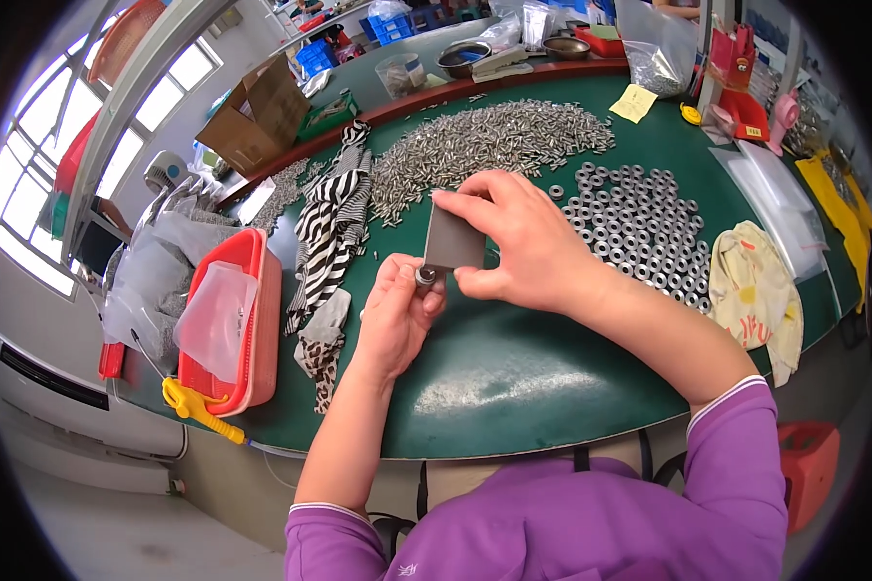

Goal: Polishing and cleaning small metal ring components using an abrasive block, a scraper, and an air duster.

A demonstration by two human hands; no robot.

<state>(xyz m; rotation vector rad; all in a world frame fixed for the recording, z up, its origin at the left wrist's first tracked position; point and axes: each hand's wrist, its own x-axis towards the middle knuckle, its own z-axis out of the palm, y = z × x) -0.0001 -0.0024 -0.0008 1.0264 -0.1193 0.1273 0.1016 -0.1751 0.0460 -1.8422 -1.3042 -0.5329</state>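
Note:
In front of me, my right hand [518,237] grips a dark grey rectangular block [452,238], thumb at its lower edge and fingers over its top. My left hand [397,315] pinches a small shiny metal part [424,277], round at its end, right under the block's lower corner. The block and the part appear to touch. Beyond the hands spreads a large heap of small metal pins [484,140]. To the right of my right hand, several metal rings [639,228] lie in a close group on the green table [504,373].
A red basket [266,320] with a plastic bag and a yellow air gun [199,409] sit at the left edge. Striped cloth [329,218] lies left of the hands. A pale glove [758,290] rests at the right. A cardboard box [254,121] stands far left.

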